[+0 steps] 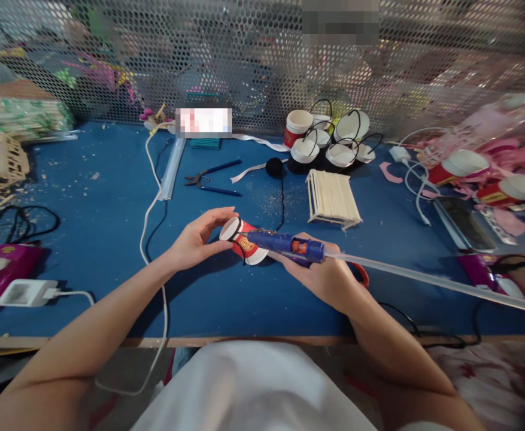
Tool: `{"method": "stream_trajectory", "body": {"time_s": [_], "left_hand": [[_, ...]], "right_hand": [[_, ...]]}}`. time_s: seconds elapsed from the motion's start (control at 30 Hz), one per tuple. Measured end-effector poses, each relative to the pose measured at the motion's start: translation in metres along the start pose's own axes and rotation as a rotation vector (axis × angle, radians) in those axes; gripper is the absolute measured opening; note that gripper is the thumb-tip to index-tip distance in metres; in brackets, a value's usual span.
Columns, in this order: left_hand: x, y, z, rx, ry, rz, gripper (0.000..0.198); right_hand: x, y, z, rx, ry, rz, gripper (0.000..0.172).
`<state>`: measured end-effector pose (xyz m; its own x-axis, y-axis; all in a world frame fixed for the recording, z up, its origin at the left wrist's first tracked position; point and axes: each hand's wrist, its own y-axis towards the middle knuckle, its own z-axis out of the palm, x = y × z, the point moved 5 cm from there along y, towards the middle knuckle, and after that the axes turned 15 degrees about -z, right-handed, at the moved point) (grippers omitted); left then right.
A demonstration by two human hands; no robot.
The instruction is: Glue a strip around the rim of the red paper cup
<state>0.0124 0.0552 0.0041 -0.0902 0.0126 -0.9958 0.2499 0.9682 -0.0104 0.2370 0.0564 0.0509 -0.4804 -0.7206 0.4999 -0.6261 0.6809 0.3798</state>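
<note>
My left hand [197, 238] grips a small red and white paper cup [243, 240] lying on its side, fingers curled round its base end. A black cord loops over the cup. My right hand [322, 272] is closed on a blue glue gun [287, 243] whose nozzle points left and touches the cup's side. A long clear glue stick [433, 280] sticks out of the gun's back toward the right.
On the blue table [109, 233] lie pliers [211, 179], a rack of wooden sticks [333, 197], several finished cups with black handles [329, 143], a white cable [148, 221], chargers at the left and a phone [464, 222]. Perforated metal mesh [253, 60] closes the back.
</note>
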Motion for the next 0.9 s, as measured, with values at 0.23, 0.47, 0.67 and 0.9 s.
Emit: {"method": "stream_trajectory", "body": {"time_s": [0.23,0.47,0.67,0.9], "left_hand": [[0.003,0.001,0.000,0.013,-0.013,0.005,0.060],[0.004,0.001,-0.002,-0.028,-0.003,-0.009,0.060],[0.000,0.002,-0.001,-0.044,0.023,-0.010,0.060],[0.001,0.001,-0.001,-0.008,0.011,-0.003,0.059]], "right_hand": [[-0.007,-0.001,0.000,-0.025,-0.005,0.014,0.008],[0.009,0.001,0.000,0.028,-0.024,0.022,0.010],[0.012,-0.001,0.006,0.080,0.005,0.000,0.006],[0.005,-0.001,0.001,0.016,0.037,0.015,0.008]]}}
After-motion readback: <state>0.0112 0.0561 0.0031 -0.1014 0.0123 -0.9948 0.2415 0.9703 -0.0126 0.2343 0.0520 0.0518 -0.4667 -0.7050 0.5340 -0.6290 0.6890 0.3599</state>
